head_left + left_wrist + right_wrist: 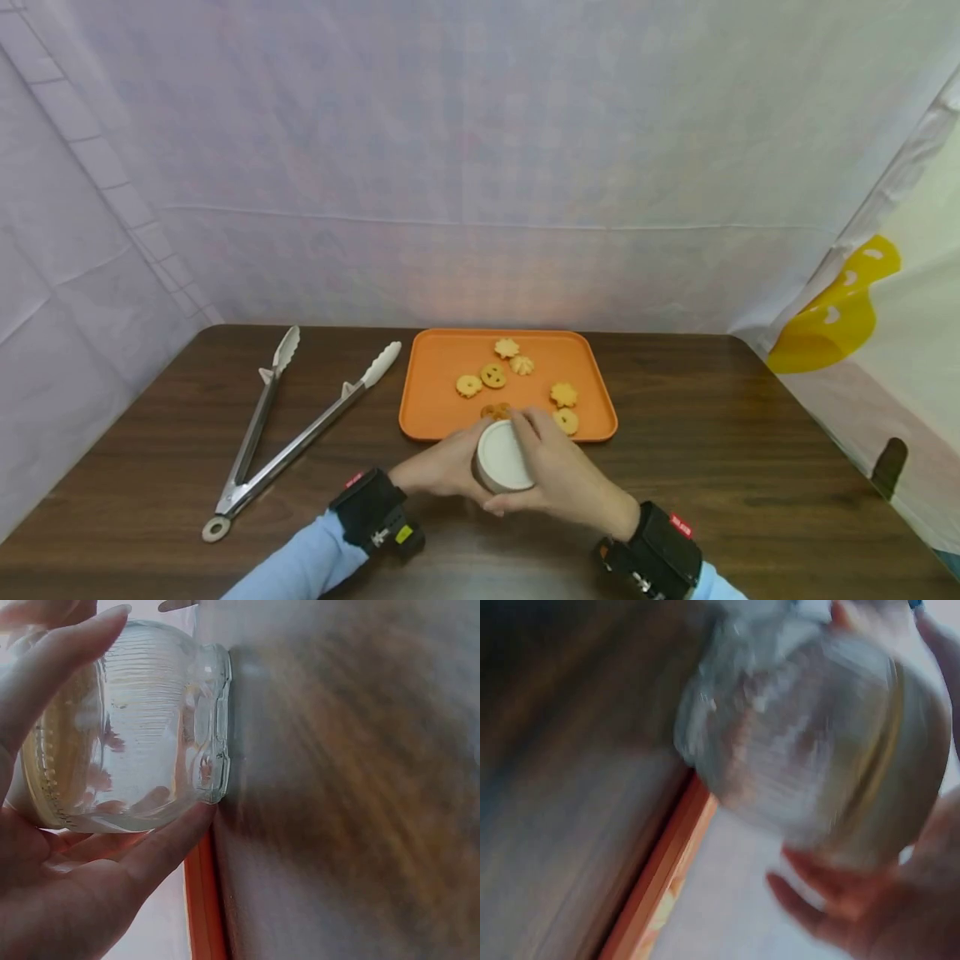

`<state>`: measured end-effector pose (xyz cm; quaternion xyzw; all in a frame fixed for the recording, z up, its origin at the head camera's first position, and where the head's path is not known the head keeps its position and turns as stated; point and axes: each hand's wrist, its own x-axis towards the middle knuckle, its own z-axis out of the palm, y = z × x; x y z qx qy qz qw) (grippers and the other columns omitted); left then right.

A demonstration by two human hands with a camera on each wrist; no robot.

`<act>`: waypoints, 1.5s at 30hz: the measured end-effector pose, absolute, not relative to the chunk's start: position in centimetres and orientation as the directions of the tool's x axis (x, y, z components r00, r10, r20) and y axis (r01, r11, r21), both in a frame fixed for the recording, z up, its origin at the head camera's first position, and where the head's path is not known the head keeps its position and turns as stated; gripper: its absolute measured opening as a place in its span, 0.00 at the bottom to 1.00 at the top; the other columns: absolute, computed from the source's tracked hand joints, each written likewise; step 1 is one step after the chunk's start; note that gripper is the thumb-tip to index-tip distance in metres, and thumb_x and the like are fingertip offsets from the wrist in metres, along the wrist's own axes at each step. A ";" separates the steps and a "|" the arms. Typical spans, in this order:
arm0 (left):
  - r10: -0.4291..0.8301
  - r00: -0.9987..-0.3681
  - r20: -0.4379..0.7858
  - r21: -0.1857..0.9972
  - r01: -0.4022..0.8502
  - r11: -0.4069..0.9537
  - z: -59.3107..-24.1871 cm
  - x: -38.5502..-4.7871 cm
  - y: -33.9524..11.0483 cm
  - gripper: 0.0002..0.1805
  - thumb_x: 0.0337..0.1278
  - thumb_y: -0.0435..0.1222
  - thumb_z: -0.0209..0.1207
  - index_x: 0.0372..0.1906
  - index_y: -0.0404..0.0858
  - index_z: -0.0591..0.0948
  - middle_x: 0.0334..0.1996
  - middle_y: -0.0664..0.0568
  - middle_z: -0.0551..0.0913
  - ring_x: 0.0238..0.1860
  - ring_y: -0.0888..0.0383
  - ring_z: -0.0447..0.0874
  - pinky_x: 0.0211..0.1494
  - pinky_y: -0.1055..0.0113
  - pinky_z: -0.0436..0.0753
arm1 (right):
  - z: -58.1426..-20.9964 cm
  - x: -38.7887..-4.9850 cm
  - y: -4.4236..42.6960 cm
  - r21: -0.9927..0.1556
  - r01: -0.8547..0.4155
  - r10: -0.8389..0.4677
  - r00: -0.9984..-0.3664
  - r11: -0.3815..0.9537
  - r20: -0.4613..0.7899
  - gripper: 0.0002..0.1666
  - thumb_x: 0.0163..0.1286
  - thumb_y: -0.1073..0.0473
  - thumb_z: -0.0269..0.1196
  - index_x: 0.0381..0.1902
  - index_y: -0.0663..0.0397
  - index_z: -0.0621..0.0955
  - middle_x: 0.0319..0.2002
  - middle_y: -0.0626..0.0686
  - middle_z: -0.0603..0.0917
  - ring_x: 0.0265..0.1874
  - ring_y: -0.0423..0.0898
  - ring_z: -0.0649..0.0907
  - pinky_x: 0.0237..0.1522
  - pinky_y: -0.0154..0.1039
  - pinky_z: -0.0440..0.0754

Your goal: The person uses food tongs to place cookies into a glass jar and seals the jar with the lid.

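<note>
A clear glass jar with a white lid stands upright at the near edge of the tray, between both hands. My left hand holds the jar from the left, thumb on one side and fingers on the other, one fingertip low by the base. From the right, my right hand grips around the lid's rim with thumb and fingers. The right wrist view is blurred, but the jar shows there with fingers at its lid end. The jar looks empty through the glass.
Behind the jar lies an orange tray with several cookies, among them a flower-shaped cookie and a ring cookie. Metal tongs with pale tips lie spread on the brown table at left. A pale cloth hangs behind.
</note>
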<state>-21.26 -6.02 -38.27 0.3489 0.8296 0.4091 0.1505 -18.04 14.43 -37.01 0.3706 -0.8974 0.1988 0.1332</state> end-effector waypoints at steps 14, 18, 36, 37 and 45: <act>0.697 -0.715 0.048 0.771 0.470 0.429 -38.3 -21.1 -6.0 0.53 0.38 0.37 0.80 0.71 0.32 0.63 0.63 0.40 0.76 0.60 0.47 0.78 0.62 0.62 0.75 | -37.0 -17.0 13.2 -0.039 -0.642 -0.541 -0.676 0.766 0.500 0.48 0.54 0.35 0.73 0.56 0.72 0.77 0.39 0.55 0.76 0.38 0.45 0.75 0.37 0.38 0.79; 0.699 -0.713 0.044 0.773 0.468 0.429 -38.2 -21.1 -6.1 0.54 0.37 0.37 0.80 0.72 0.32 0.63 0.63 0.40 0.76 0.61 0.48 0.77 0.64 0.61 0.74 | -36.8 -17.6 13.7 -0.121 -0.695 -0.582 -0.673 0.709 0.456 0.46 0.53 0.39 0.74 0.57 0.69 0.77 0.42 0.55 0.77 0.40 0.45 0.76 0.39 0.36 0.80; 0.714 -0.699 0.039 0.768 0.478 0.426 -38.3 -21.1 -6.1 0.60 0.37 0.38 0.80 0.76 0.34 0.57 0.64 0.40 0.76 0.63 0.47 0.76 0.66 0.59 0.72 | -36.5 -18.8 15.0 -0.395 -0.738 -0.684 -0.666 0.547 0.298 0.55 0.58 0.39 0.73 0.73 0.62 0.64 0.59 0.61 0.73 0.52 0.53 0.80 0.48 0.44 0.84; 0.714 -0.699 0.036 0.767 0.477 0.429 -38.2 -21.1 -6.1 0.60 0.37 0.38 0.80 0.76 0.34 0.56 0.64 0.40 0.76 0.63 0.47 0.76 0.67 0.58 0.72 | -36.5 -18.5 14.7 -0.342 -0.735 -0.663 -0.677 0.585 0.321 0.57 0.58 0.35 0.72 0.73 0.62 0.65 0.58 0.61 0.73 0.51 0.53 0.80 0.46 0.44 0.84; 0.722 -0.691 0.018 0.781 0.461 0.422 -38.0 -21.1 -6.2 0.56 0.40 0.36 0.79 0.74 0.31 0.58 0.63 0.40 0.77 0.61 0.50 0.77 0.63 0.65 0.74 | -36.2 -17.2 13.6 -0.073 -0.690 -0.612 -0.681 0.720 0.403 0.51 0.54 0.31 0.71 0.60 0.67 0.74 0.43 0.55 0.76 0.39 0.45 0.76 0.40 0.39 0.79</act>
